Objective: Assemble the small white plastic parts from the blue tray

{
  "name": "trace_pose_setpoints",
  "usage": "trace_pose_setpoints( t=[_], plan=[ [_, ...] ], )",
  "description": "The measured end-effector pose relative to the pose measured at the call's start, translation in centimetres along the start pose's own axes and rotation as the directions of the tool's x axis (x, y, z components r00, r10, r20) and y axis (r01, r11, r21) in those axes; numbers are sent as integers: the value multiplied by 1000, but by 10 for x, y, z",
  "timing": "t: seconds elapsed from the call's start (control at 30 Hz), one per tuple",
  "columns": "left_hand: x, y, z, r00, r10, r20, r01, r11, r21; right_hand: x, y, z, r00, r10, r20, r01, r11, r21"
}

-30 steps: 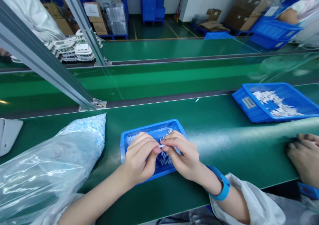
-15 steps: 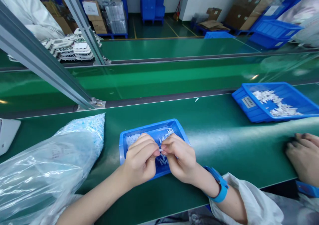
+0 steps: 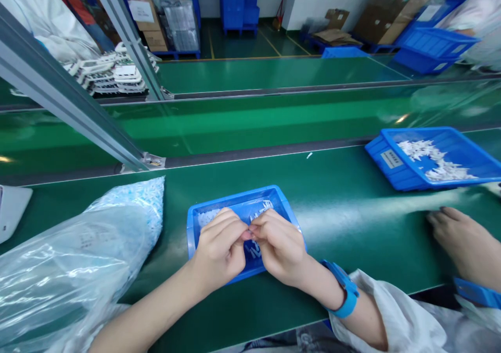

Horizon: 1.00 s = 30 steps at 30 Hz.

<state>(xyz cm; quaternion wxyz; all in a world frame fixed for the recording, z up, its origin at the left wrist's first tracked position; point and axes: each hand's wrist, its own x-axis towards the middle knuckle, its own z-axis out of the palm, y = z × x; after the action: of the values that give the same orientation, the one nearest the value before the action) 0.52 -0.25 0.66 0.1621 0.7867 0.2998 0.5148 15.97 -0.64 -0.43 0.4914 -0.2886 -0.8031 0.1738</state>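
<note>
Over a small blue tray, my left hand and my right hand meet fingertip to fingertip. Each is closed in a pinch with thumb against forefinger. Whatever sits between the fingertips is almost wholly covered; I cannot make it out. Small translucent white pieces lie in the tray's left part, partly behind my left hand. Slim white plastic pieces are scattered in its right part, some of them hidden under my right hand. A blue band circles my right wrist.
A clear plastic bag of small pale-blue and white pieces lies at left. At right stands a larger blue bin of white pieces, with a co-worker's hand below it. A metal post slants across the left; one loose white piece lies near the back edge.
My fingertips have drawn slightly closer, and the small white piece seen between them before is now covered. The co-worker's hand at right has moved left over the table.
</note>
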Motion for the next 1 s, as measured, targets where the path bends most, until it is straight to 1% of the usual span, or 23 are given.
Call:
trace_pose_setpoints(
  t=[0.1,0.23,0.3,0.33,0.37,0.4,0.43,0.47,0.5,0.53,0.57,0.6,0.63,0.7,0.73,0.77,0.8,0.83,0.87,0.93,1.0],
  plan=[
    [0,-1,0,1000,-16,5,16,1000,7,-2,1,2,1000,19,-13,-19,1000,16],
    [0,-2,-1,1000,-12,-18,11,999,-33,2,-2,2,994,91,-53,-83,985,149],
    [0,-1,-2,999,-45,-7,45,999,-26,8,-2,-5,987,143,-67,-131,978,165],
    [0,0,-3,996,-86,0,86,996,-6,12,0,-12,980,182,-76,-171,976,135],
    [1,0,-4,990,-142,-2,142,990,21,15,3,-21,969,231,-87,-225,972,71],
    [2,0,-4,978,-209,-15,209,977,50,17,9,-32,951,290,-109,-294,955,-27],
    [2,0,-5,960,-277,-38,279,957,77,19,18,-44,922,357,-148,-379,913,-154],
    [3,0,-4,938,-340,-66,345,933,104,19,27,-56,890,417,-183,-454,837,-305],
    [3,-1,-4,917,-389,-91,398,908,133,18,37,-67,867,451,-213,-497,743,-448],
    [2,-2,-3,901,-421,-104,433,885,170,16,46,-76,860,444,-251,-503,659,-559],
    [2,-3,-1,892,-441,-98,452,865,219,15,54,-82,864,434,-255,-490,607,-626],
    [0,-5,0,890,-450,-70,450,847,284,14,58,-85,876,418,-242,-463,587,-664],
    [-1,-6,0,891,-453,-24,431,828,359,13,59,-84,896,392,-210,-423,605,-674],
    [-4,-9,1,877,-467,112,351,782,515,16,50,-72,940,329,-94,-313,718,-622],
    [-4,-10,2,854,-484,192,297,755,585,17,43,-63,956,294,-15,-249,781,-573],
    [-4,-11,2,820,-507,266,242,728,642,19,34,-51,960,269,78,-190,829,-525],
    [-4,-11,1,777,-537,327,195,700,686,20,26,-39,952,255,171,-137,852,-505],
    [-2,-10,1,731,-569,375,157,676,720,20,20,-27,925,266,271,-88,845,-527],
    [0,-10,1,686,-601,410,129,655,744,19,16,-17,896,292,336,-49,814,-578],
    [4,-8,0,619,-652,439,113,626,772,15,14,-1,838,360,411,-6,759,-651],
    [9,-6,0,583,-678,447,117,615,780,10,18,6,795,413,444,-4,737,-676]
  ],
)
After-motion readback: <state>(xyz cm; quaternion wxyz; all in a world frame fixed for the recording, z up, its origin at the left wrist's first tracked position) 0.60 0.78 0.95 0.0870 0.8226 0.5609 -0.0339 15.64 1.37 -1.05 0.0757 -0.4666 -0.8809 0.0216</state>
